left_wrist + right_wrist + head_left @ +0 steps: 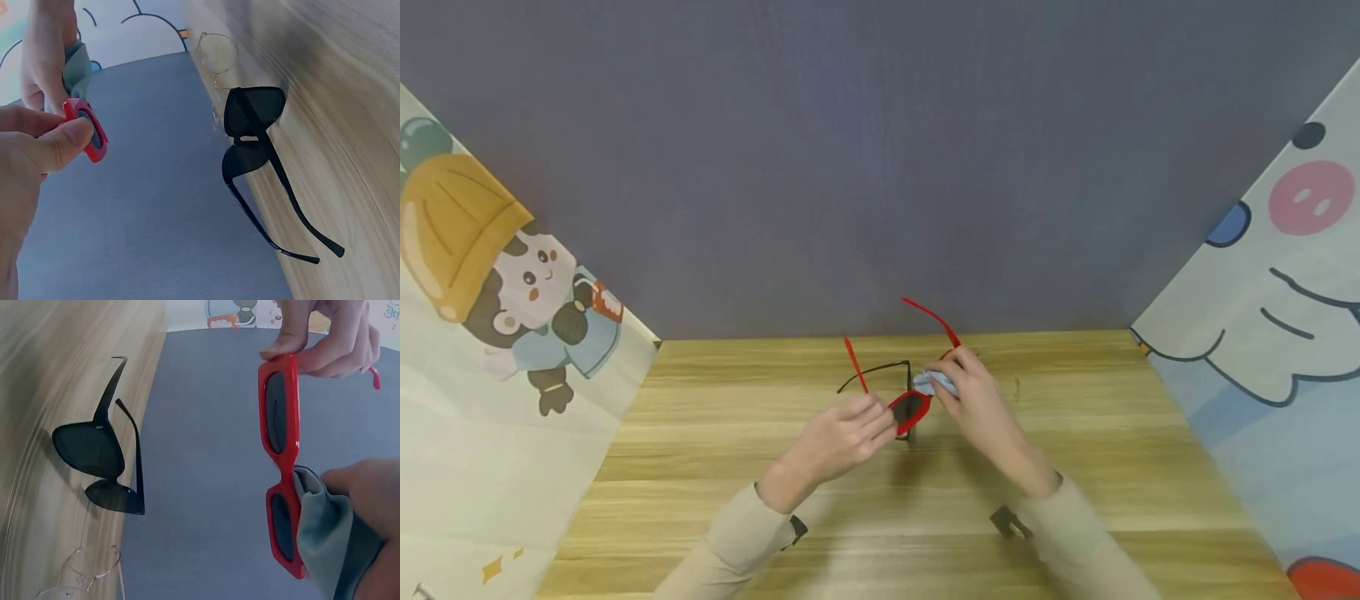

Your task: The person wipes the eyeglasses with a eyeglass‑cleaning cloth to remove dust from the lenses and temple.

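Observation:
Red-framed sunglasses point(922, 412) with dark lenses are held up over the wooden table, their temples unfolded and pointing away. My left hand point(850, 435) pinches one end of the frame between thumb and fingers, as the right wrist view shows from the front. In my right hand point(983, 410) is a bunched light-blue cloth point(325, 528), gripped between thumb and fingers. That cloth lies against the other half of the red frame, beside the bridge and behind the lens in the right wrist view. The fingers partly hide the cloth.
Black sunglasses point(255, 112) rest on the table point(715, 467) below the red pair, temples open. Close to them lie thin wire-framed glasses point(105, 574) with clear lenses. A grey-blue panel point(880, 167) rises at the back, with cartoon-printed panels on both sides.

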Action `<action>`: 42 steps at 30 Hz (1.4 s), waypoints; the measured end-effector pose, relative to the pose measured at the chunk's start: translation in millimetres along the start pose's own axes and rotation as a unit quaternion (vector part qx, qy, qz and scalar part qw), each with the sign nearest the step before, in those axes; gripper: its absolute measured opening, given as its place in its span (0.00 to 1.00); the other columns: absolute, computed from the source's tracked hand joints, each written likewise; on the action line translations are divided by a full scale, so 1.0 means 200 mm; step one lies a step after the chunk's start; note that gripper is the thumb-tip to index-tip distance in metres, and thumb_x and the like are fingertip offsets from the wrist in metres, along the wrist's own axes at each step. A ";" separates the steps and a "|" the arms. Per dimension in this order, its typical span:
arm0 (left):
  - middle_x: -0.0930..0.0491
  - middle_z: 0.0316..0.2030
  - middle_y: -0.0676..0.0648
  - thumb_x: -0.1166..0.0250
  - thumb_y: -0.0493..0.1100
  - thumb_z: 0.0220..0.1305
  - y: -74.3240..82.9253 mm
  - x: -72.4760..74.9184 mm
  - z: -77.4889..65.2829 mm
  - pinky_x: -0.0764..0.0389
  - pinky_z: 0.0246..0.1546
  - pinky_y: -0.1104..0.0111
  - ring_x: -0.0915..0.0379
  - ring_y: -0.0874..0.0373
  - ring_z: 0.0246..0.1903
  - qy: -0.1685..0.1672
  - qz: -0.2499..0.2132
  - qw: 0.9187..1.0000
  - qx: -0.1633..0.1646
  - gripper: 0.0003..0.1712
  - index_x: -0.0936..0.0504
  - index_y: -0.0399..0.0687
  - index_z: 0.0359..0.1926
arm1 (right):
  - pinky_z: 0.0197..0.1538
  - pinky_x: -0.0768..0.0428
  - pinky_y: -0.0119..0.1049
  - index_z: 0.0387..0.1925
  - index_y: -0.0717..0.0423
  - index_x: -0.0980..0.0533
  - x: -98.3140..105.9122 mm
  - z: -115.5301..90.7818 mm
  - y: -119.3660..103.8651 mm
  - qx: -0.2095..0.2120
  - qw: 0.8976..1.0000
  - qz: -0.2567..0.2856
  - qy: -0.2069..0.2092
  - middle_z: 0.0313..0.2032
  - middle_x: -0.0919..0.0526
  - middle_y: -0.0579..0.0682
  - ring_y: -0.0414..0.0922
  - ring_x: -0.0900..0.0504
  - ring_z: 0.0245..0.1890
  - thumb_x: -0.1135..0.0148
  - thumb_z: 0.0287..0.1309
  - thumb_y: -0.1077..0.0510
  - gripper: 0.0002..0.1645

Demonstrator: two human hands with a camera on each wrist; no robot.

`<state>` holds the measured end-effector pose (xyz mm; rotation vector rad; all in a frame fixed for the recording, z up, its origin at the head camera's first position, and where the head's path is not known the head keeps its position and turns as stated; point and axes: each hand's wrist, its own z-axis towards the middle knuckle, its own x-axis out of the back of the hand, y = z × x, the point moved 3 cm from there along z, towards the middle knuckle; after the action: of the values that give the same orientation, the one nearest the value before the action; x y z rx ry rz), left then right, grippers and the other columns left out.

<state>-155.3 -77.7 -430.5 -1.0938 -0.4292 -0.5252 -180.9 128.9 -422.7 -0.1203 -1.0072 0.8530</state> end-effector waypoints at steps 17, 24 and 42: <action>0.14 0.37 0.55 0.41 0.29 0.68 0.01 0.00 -0.01 0.22 0.57 0.71 0.20 0.62 0.41 0.050 0.024 0.998 -0.001 0.16 0.13 0.52 0.40 | 0.35 0.16 0.42 0.43 0.65 0.15 0.01 0.01 0.01 -0.028 0.998 -0.051 -0.021 0.39 0.21 0.55 0.50 0.21 0.36 0.27 0.58 0.68 0.10; 0.14 0.37 0.56 0.51 0.27 0.73 0.02 0.00 -0.01 0.22 0.56 0.71 0.19 0.62 0.42 0.066 0.034 0.997 -0.002 0.23 0.13 0.54 0.39 | 0.35 0.14 0.44 0.43 0.65 0.14 0.03 0.01 0.02 -0.030 0.996 -0.079 -0.009 0.37 0.21 0.56 0.52 0.18 0.35 0.25 0.55 0.69 0.13; 0.14 0.37 0.57 0.51 0.26 0.72 0.02 0.00 -0.01 0.22 0.57 0.71 0.19 0.63 0.42 0.062 0.023 0.998 0.000 0.24 0.12 0.55 0.38 | 0.26 0.16 0.44 0.43 0.66 0.14 0.04 -0.01 0.03 -0.044 0.994 -0.101 0.016 0.35 0.24 0.55 0.52 0.18 0.28 0.25 0.53 0.70 0.14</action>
<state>-153.0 -77.7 -434.9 -1.0625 -0.2949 -0.5487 -181.6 139.3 -420.4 -0.1044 -1.0078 0.6208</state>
